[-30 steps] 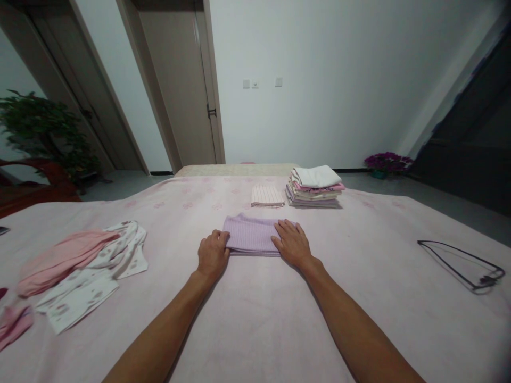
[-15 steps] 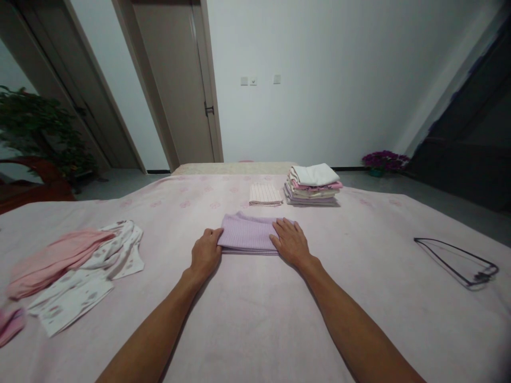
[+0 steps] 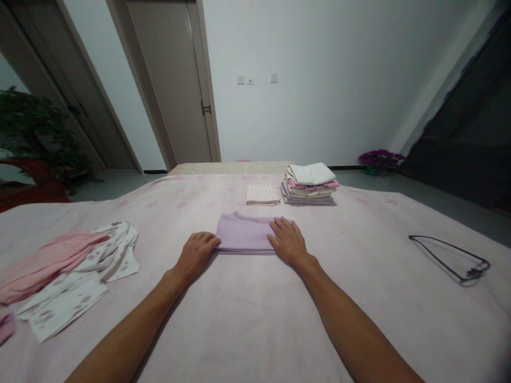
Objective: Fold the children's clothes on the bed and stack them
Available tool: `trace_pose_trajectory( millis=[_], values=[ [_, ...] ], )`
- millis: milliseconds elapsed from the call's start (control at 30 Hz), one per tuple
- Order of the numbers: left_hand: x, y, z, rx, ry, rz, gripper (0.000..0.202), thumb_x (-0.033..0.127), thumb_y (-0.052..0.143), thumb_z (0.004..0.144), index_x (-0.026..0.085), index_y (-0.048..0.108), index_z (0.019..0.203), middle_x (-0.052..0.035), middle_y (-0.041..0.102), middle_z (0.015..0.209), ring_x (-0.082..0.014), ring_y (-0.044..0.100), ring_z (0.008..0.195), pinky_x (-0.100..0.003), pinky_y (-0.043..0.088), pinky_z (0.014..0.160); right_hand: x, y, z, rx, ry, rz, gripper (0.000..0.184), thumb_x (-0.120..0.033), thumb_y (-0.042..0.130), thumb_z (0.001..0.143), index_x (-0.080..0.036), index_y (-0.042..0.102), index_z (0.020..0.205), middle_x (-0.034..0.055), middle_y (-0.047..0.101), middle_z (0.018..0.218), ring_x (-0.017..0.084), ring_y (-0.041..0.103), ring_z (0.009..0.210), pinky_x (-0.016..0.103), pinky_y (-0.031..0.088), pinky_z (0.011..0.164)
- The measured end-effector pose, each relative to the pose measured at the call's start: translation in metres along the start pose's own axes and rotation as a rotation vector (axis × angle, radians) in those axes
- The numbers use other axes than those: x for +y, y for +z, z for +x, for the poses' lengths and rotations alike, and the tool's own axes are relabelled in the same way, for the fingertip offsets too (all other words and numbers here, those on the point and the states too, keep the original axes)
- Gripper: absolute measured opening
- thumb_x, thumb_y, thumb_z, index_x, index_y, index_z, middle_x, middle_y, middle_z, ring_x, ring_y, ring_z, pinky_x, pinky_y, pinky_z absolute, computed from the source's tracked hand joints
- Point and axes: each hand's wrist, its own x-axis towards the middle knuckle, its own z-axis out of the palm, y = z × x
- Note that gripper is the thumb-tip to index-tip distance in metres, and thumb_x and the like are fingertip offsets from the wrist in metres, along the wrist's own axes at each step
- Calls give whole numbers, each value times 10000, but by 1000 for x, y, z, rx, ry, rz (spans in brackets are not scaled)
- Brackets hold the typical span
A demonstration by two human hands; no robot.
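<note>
A folded lilac ribbed cloth (image 3: 244, 234) lies in the middle of the pink bedspread (image 3: 255, 298). My right hand (image 3: 288, 242) rests flat on its right end, fingers stretched out. My left hand (image 3: 195, 254) lies on the bedspread at the cloth's left edge, fingers loosely bent, fingertips touching the cloth's near-left corner. Neither hand grips anything.
Behind the lilac cloth lie a small folded striped cloth (image 3: 262, 193) and a stack of folded clothes (image 3: 310, 184). Unfolded pink and white patterned garments (image 3: 72, 271) lie at the left. A black wire hanger (image 3: 449, 257) rests at the right. Doors and a plant stand beyond.
My left hand has slid off the cloth's left end and moved leftward onto the bedspread. My right hand has stayed on the cloth's right end.
</note>
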Motion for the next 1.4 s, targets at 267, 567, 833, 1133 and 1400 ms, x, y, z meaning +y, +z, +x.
trace_pose_trajectory(
  millis=[267,567,833,1133,1400],
  values=[
    [5,-2,-1,-17,-1,-77,325,19,476,839,221,636,1036,-70,672,1077,-235,591,1014,-375,438,902,0,1,1,-13,10,11,548,-472,370,1021,-204,476,1487,87,416,1581,268,265,1498,486,97,1226],
    [19,-35,11,-169,-28,23,153,224,580,879,202,701,970,-81,706,985,-268,638,957,-441,424,939,0,1,1,-18,13,32,546,-468,376,1017,-206,478,1484,87,411,1585,265,255,1502,485,83,1227],
    [49,-21,69,-77,-162,-48,434,396,364,1035,164,680,1220,-137,678,1296,-263,595,1238,-435,320,1151,-2,0,-1,8,11,33,534,-454,391,1018,-198,489,1475,91,434,1569,270,266,1496,482,74,1229],
    [51,36,73,-194,-273,-12,635,559,395,989,217,411,1524,-166,342,1614,-355,292,1494,-600,249,1164,-1,0,-1,-14,11,25,549,-469,375,1019,-202,469,1490,79,409,1587,263,251,1503,476,79,1231],
    [45,34,64,-238,-359,-10,683,598,334,989,222,345,1560,-144,236,1660,-352,186,1532,-590,250,1163,2,-3,-4,-11,46,11,540,-444,360,1028,-195,457,1496,84,383,1600,259,240,1510,491,83,1225]
  ],
)
